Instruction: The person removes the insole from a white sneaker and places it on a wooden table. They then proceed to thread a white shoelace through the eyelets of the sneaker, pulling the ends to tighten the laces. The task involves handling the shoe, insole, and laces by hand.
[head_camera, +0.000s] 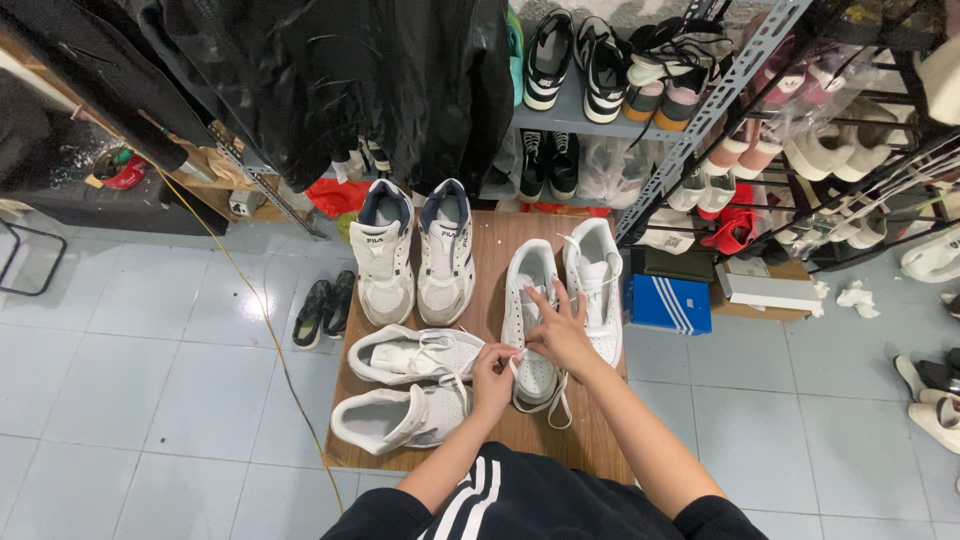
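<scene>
Bending over a low wooden table (590, 440), a person works on a white sneaker (528, 300) that lies toe-away near the table's right side, just beside its mate (597, 285). The left hand (492, 380) is pinched shut on a white lace (520, 380) at the shoe's near end, while the right hand (562, 335) rests spread on the tongue, fingers apart and pressing down. Loose lace loops trail off the heel end toward the table edge, so the lacing looks only partly done; the mate's lace also appears untied. To the left, two more white sneakers (410, 385) lie on their sides, laces slack, and a navy-and-white pair (415, 250) stands upright at the far edge, seemingly finished. Black garments (330, 80) hang overhead, hiding the far left of the room. Shelves of shoes (610, 70) run off the frame at right, many blurred inside clear bags. How many eyelets are threaded cannot be told under the hands.
</scene>
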